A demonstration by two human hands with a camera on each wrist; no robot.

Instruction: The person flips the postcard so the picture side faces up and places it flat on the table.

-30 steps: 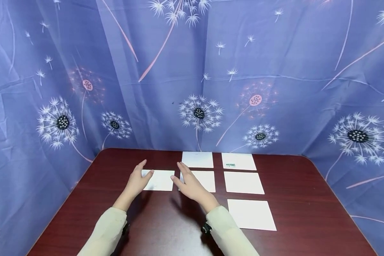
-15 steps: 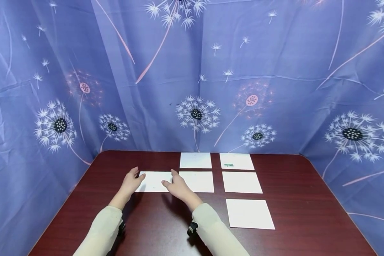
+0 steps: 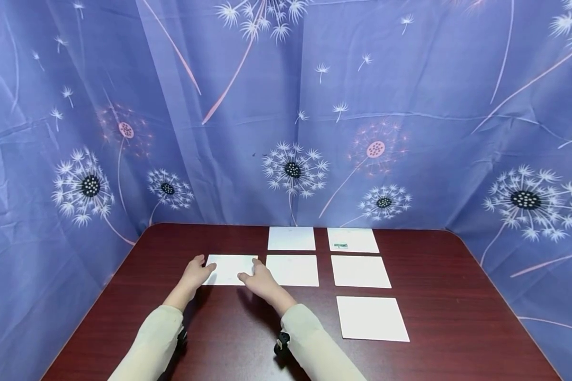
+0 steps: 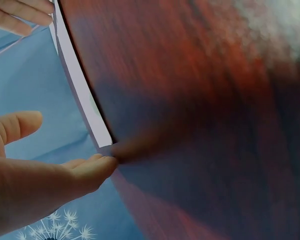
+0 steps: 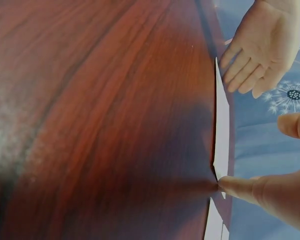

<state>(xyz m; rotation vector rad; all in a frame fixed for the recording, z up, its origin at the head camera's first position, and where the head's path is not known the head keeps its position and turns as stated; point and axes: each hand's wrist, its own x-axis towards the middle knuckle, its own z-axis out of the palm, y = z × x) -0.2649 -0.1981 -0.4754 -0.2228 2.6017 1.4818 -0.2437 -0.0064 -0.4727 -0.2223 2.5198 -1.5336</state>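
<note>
A white rectangular card (image 3: 230, 271) lies flat on the dark red wooden table, leftmost in the middle row. My left hand (image 3: 190, 279) is at its left edge, fingers extended and thumb held apart. At the card's right edge is my right hand (image 3: 263, 282), with its thumb over the near right part. The left wrist view has the left hand's fingertips (image 4: 106, 165) low by the card's corner. In the right wrist view, a right fingertip (image 5: 229, 184) meets the card's end, close to the neighbouring card. Neither hand curls round anything.
Two white cards, the upper one (image 3: 292, 238) and the lower one (image 3: 293, 270), stand in the middle column. To their right is a column of three: one with a green mark (image 3: 355, 239), a plain one (image 3: 360, 271) and a nearer one (image 3: 373, 318). A blue dandelion-print curtain (image 3: 238, 174) surrounds the table.
Both hands have come down to the card's two ends. The right hand has moved left, off the neighbouring middle card. The card now sits slightly farther left in view, as the head view shifted.
</note>
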